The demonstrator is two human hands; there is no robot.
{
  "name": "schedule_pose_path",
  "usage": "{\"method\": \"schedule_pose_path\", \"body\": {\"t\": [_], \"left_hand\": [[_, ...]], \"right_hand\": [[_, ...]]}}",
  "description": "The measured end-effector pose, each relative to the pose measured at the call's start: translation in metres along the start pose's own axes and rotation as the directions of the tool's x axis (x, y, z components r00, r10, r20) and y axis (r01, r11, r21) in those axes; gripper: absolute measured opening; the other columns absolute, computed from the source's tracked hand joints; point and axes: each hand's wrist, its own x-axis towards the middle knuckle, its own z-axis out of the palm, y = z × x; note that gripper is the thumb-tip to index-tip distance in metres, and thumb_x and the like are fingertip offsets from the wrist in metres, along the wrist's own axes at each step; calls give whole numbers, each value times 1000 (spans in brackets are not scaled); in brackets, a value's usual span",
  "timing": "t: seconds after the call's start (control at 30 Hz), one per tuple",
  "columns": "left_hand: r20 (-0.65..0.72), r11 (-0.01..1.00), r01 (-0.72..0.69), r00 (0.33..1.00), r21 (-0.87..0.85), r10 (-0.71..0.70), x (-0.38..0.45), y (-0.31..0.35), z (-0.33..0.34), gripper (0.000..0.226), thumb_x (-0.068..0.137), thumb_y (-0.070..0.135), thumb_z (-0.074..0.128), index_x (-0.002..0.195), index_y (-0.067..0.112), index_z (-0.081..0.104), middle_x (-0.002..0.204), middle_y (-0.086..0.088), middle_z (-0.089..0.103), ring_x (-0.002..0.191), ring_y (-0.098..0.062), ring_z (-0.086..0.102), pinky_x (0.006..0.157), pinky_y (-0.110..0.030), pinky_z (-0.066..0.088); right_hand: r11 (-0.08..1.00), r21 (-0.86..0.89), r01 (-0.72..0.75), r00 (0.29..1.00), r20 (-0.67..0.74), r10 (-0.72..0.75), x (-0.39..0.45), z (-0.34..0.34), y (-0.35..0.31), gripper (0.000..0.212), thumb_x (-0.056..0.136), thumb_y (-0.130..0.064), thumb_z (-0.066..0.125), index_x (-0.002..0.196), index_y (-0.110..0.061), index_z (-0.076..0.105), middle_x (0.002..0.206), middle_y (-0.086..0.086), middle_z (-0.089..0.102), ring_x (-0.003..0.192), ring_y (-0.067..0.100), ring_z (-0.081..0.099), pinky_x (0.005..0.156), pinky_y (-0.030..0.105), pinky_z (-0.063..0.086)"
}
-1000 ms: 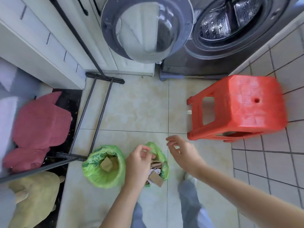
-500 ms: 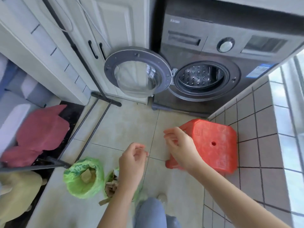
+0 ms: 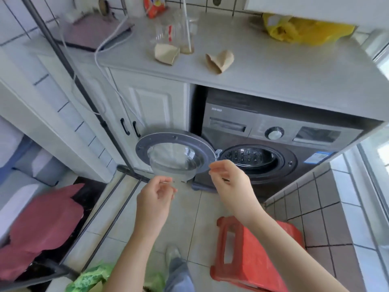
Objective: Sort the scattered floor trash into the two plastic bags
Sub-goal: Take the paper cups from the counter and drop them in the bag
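Two green plastic bags sit at the bottom edge of the head view. The left green bag (image 3: 88, 280) shows brown cardboard inside; the right green bag (image 3: 154, 280) is mostly hidden behind my left forearm. My left hand (image 3: 154, 199) hovers above the floor tiles with fingers loosely curled and nothing in it. My right hand (image 3: 228, 179) is raised in front of the washing machine, fingers loosely bent, also holding nothing. Two crumpled brown paper pieces, one (image 3: 166, 53) and another (image 3: 220, 60), lie on the countertop.
A washing machine (image 3: 273, 148) stands ahead with its round door (image 3: 175, 154) swung open to the left. A red plastic stool (image 3: 252, 253) lies on its side at lower right. A black rack frame (image 3: 113, 209) and red cloth (image 3: 42, 220) are on the left. A yellow bag (image 3: 305, 30) sits on the counter.
The view has tilted up from the floor to the counter, so the green bags slid to the bottom edge. Both hands rose away from the bags and hold nothing.
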Motion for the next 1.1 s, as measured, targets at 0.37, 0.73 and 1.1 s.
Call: {"method": "schedule_pose_path", "body": {"t": [0.37, 0.73, 1.1], "left_hand": [[46, 979, -199, 979, 36, 197, 163, 101, -23, 21, 91, 10, 51, 93, 27, 63, 77, 7, 71, 76, -13, 67, 78, -41, 55], [202, 783, -482, 876, 393, 438, 291, 162, -4, 23, 87, 11, 57, 109, 19, 60, 104, 5, 61, 96, -13, 57, 83, -27, 47], [551, 298, -674, 731, 676, 403, 429, 211, -4, 74, 78, 41, 73, 139, 15, 40, 150, -6, 31, 142, -21, 21, 116, -35, 24]], "right_hand": [[995, 47, 89, 989, -125, -82, 139, 0, -91, 21, 92, -13, 50, 107, -22, 63, 100, -15, 66, 95, -8, 58, 73, 3, 44], [952, -208, 225, 968, -63, -243, 270, -39, -104, 25, 90, -8, 53, 113, -16, 60, 109, -3, 62, 101, 12, 57, 89, 29, 51], [584, -732, 352, 936, 293, -197, 380, -101, -100, 82, 75, 9, 45, 147, -25, 25, 153, 0, 23, 142, 29, 14, 114, 41, 27]]}}
